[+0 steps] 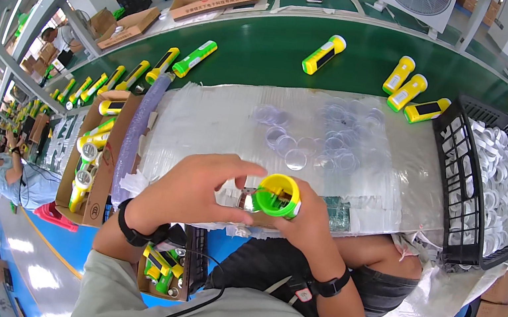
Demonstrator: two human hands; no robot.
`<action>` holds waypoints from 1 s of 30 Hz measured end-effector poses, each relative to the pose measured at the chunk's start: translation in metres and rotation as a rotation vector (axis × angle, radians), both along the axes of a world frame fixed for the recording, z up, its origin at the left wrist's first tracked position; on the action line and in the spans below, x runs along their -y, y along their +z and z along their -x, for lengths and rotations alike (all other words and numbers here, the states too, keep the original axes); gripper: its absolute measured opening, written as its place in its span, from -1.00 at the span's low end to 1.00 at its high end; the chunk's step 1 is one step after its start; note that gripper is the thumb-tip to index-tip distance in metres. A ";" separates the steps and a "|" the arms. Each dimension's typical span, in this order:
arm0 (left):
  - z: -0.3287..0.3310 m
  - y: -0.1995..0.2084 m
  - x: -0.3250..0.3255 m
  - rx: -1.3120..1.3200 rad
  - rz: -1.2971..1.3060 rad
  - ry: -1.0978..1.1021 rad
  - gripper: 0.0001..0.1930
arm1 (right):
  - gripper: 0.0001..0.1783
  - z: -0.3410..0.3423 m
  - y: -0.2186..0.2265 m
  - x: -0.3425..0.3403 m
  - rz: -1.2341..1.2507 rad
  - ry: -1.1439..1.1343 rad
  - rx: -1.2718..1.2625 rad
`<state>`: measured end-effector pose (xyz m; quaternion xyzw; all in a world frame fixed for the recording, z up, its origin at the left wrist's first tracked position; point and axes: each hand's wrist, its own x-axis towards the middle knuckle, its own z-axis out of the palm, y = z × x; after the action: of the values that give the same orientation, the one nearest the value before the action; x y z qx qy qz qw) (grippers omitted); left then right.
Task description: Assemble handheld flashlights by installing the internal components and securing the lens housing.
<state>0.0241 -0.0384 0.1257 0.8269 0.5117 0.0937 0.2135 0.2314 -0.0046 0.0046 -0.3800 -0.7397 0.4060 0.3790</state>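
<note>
My right hand (304,219) grips a yellow and green flashlight (276,208) over the near edge of the work surface. Its wide yellow head faces up without a lens, so the hollow inside shows. Just left of it is my left hand (196,182), thumb and forefinger spread apart and nothing held between them. Whether its fingertips touch the flashlight's side I cannot tell. Beyond both hands, many clear round lenses (296,159) lie loose and overlapping on the plastic-covered work surface (207,117).
A black crate (461,206) of white rings (496,179) stands at the right. Left is a cardboard box (106,167) of flashlights beside a roll of bubble wrap (139,132). Several flashlights (324,55) lie on the green conveyor belt (252,51) behind. Another person (20,170) sits far left.
</note>
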 end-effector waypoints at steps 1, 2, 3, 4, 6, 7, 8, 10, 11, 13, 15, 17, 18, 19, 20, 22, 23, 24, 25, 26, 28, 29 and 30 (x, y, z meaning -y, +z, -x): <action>0.002 -0.017 0.004 0.365 0.044 0.095 -0.20 | -0.35 -0.002 0.002 -0.002 -0.002 -0.021 -0.030; 0.003 -0.033 0.007 0.730 0.088 0.190 -0.13 | -0.35 -0.004 0.000 -0.002 0.004 -0.023 -0.030; 0.003 -0.045 0.009 0.796 0.113 0.179 -0.06 | -0.37 -0.005 -0.005 -0.004 0.059 -0.066 -0.060; -0.002 -0.058 0.014 0.793 0.128 0.175 -0.06 | -0.39 -0.003 -0.007 -0.003 0.118 -0.110 -0.098; -0.023 -0.080 0.022 1.020 0.087 0.156 -0.19 | -0.42 -0.002 -0.006 -0.004 0.087 -0.115 -0.154; -0.034 -0.082 0.023 1.074 0.112 0.154 -0.24 | -0.43 -0.001 -0.004 -0.003 0.056 -0.096 -0.150; -0.045 -0.083 0.025 1.074 0.128 0.154 -0.24 | -0.44 -0.001 -0.004 -0.002 0.025 -0.076 -0.146; -0.064 -0.084 0.029 1.340 0.144 0.163 -0.27 | -0.44 0.001 -0.014 0.000 -0.052 -0.115 -0.132; -0.069 -0.090 0.031 1.356 0.036 0.110 -0.19 | -0.45 0.001 -0.017 0.000 -0.028 -0.132 -0.125; -0.072 -0.099 0.035 1.241 -0.050 0.103 -0.15 | -0.46 0.001 -0.014 0.001 0.019 -0.166 -0.171; -0.073 -0.105 0.043 0.958 -0.261 0.159 -0.16 | -0.46 0.001 -0.015 0.002 0.027 -0.171 -0.161; -0.060 -0.105 0.043 0.758 -0.412 0.121 -0.24 | -0.46 0.002 -0.018 0.001 -0.035 -0.155 -0.143; -0.058 -0.102 0.043 0.558 -0.561 0.092 -0.33 | -0.46 0.002 -0.017 0.002 -0.032 -0.161 -0.141; -0.061 -0.093 0.043 0.548 -0.675 0.115 -0.58 | -0.46 0.002 -0.014 0.004 -0.073 -0.165 -0.114; -0.059 -0.089 0.042 0.551 -0.670 0.112 -0.58 | -0.47 0.003 -0.012 0.005 -0.113 -0.169 -0.086; -0.053 -0.078 0.040 0.606 -0.667 0.150 -0.68 | -0.46 0.004 -0.012 0.007 -0.130 -0.165 -0.079; -0.059 -0.065 0.037 0.571 -0.637 0.219 -0.68 | -0.45 0.004 -0.013 0.007 -0.126 -0.159 -0.091; -0.060 -0.058 0.034 0.573 -0.633 0.216 -0.68 | -0.44 0.003 -0.016 0.008 -0.120 -0.153 -0.103; -0.059 -0.053 0.031 0.511 -0.604 0.156 -0.68 | -0.44 0.003 -0.018 0.006 -0.117 -0.158 -0.102; -0.059 -0.048 0.025 0.448 -0.575 0.095 -0.68 | -0.43 0.003 -0.020 0.002 -0.192 -0.144 -0.122; -0.061 -0.036 0.011 0.401 -0.580 0.049 -0.65 | -0.42 0.002 -0.023 0.004 -0.246 -0.136 -0.139; -0.063 -0.029 0.005 0.317 -0.545 0.046 -0.63 | -0.41 0.002 -0.019 0.005 -0.231 -0.108 -0.145; -0.066 -0.025 0.000 0.234 -0.516 0.038 -0.60 | -0.40 0.001 -0.017 0.004 -0.223 -0.084 -0.153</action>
<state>0.0897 -0.0381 0.1005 0.8277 0.4583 0.3198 0.0518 0.2302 -0.0088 -0.0125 -0.3341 -0.7326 0.3331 0.4906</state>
